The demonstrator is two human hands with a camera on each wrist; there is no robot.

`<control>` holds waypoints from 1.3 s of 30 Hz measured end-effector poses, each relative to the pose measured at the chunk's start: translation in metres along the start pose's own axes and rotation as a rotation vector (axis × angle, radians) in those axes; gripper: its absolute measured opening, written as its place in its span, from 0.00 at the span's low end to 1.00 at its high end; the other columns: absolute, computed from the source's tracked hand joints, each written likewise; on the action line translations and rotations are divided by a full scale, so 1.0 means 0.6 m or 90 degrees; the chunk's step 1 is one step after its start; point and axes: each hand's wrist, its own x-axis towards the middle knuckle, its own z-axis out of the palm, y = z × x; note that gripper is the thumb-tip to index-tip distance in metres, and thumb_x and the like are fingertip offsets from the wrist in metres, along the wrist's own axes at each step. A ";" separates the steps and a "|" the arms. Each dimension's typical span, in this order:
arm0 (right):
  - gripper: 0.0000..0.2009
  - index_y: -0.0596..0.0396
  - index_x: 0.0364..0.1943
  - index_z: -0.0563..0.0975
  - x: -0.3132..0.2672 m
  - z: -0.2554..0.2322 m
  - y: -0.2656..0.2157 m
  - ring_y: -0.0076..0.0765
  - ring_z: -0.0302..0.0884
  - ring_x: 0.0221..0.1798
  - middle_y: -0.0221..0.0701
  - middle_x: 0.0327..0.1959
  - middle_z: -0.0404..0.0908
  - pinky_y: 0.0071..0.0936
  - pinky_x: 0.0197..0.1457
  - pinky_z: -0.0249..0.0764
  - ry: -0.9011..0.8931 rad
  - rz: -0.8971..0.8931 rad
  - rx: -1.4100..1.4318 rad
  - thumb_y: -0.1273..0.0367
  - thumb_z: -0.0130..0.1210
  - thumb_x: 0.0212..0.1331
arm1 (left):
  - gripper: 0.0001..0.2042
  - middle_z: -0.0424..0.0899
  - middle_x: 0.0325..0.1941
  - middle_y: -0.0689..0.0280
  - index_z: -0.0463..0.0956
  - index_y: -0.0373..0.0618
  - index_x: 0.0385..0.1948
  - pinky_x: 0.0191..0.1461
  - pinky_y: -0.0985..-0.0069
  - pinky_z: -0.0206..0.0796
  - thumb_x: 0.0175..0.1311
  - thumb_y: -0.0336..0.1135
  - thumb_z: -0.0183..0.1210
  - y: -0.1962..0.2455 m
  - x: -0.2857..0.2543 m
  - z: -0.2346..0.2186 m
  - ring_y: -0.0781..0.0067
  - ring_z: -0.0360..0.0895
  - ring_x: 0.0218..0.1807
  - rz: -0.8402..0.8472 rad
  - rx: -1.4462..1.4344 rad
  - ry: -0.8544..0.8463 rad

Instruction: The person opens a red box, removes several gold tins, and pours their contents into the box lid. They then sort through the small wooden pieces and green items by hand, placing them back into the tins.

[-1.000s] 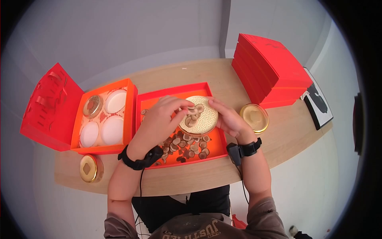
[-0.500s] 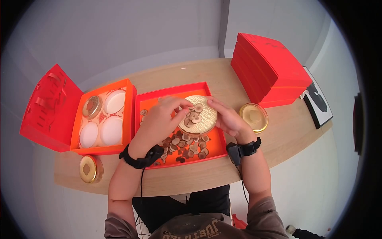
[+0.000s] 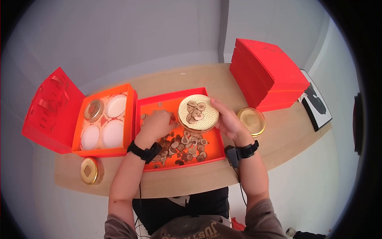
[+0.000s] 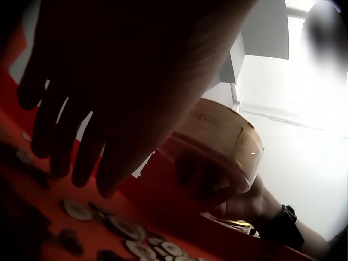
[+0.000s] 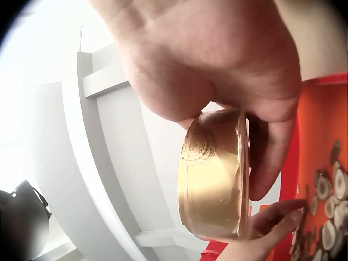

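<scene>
My right hand holds a round gold container by its side above the red tray. Several brown-rimmed slices lie together on its patterned top. In the right wrist view the thumb and fingers of the right hand curl round the gold container. Low over the tray's left part is my left hand. The left wrist view shows the left hand with fingers pointing down and slightly apart, near loose slices; no slice shows between them.
Left of the tray stands an open red box with white round wells and one jar. Gold-lidded jars stand at the table's front left and right of the tray. Red boxes are stacked at the back right, beside a framed picture.
My left hand has left the container's top and moved left and down over the tray. The slices stay on the top. My right hand still holds the container.
</scene>
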 end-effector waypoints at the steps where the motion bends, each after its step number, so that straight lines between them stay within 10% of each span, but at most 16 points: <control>1: 0.23 0.61 0.68 0.67 0.001 -0.001 0.001 0.35 0.73 0.70 0.39 0.67 0.74 0.35 0.74 0.71 -0.015 -0.002 0.004 0.58 0.45 0.79 | 0.13 0.85 0.38 0.56 0.84 0.42 0.39 0.47 0.58 0.77 0.63 0.43 0.64 -0.002 0.007 0.011 0.55 0.84 0.44 -0.007 0.026 -0.026; 15: 0.24 0.60 0.69 0.66 0.013 -0.025 0.016 0.36 0.75 0.69 0.39 0.67 0.74 0.35 0.71 0.74 -0.049 -0.020 0.025 0.57 0.45 0.79 | 0.14 0.87 0.31 0.56 0.84 0.42 0.34 0.44 0.57 0.77 0.66 0.44 0.60 0.014 0.004 0.024 0.55 0.86 0.40 -0.014 0.157 0.039; 23: 0.23 0.60 0.68 0.66 0.010 -0.021 0.012 0.36 0.76 0.67 0.39 0.66 0.75 0.36 0.68 0.77 -0.066 -0.019 0.016 0.58 0.43 0.80 | 0.12 0.90 0.36 0.60 0.84 0.37 0.43 0.41 0.71 0.76 0.71 0.37 0.61 0.012 -0.014 -0.045 0.70 0.87 0.38 0.041 -0.309 0.317; 26: 0.23 0.60 0.67 0.67 0.003 0.002 0.003 0.36 0.77 0.67 0.39 0.65 0.76 0.37 0.66 0.79 -0.061 -0.009 -0.010 0.57 0.42 0.80 | 0.11 0.90 0.37 0.65 0.84 0.35 0.44 0.42 0.78 0.75 0.70 0.34 0.64 0.045 -0.028 -0.073 0.79 0.84 0.38 0.075 -0.473 0.267; 35: 0.21 0.56 0.65 0.69 0.014 0.035 0.004 0.32 0.81 0.58 0.36 0.60 0.79 0.32 0.53 0.81 -0.087 -0.018 -0.028 0.56 0.41 0.80 | 0.14 0.87 0.35 0.60 0.85 0.42 0.40 0.43 0.69 0.76 0.62 0.43 0.67 0.115 -0.042 -0.076 0.64 0.84 0.36 0.092 -0.299 0.202; 39: 0.22 0.55 0.66 0.69 0.015 0.041 0.010 0.31 0.82 0.57 0.35 0.59 0.79 0.32 0.52 0.81 -0.093 -0.005 -0.060 0.55 0.40 0.80 | 0.12 0.86 0.30 0.65 0.85 0.37 0.40 0.38 0.77 0.71 0.64 0.37 0.68 0.073 -0.038 -0.072 0.80 0.79 0.33 0.113 -0.275 0.311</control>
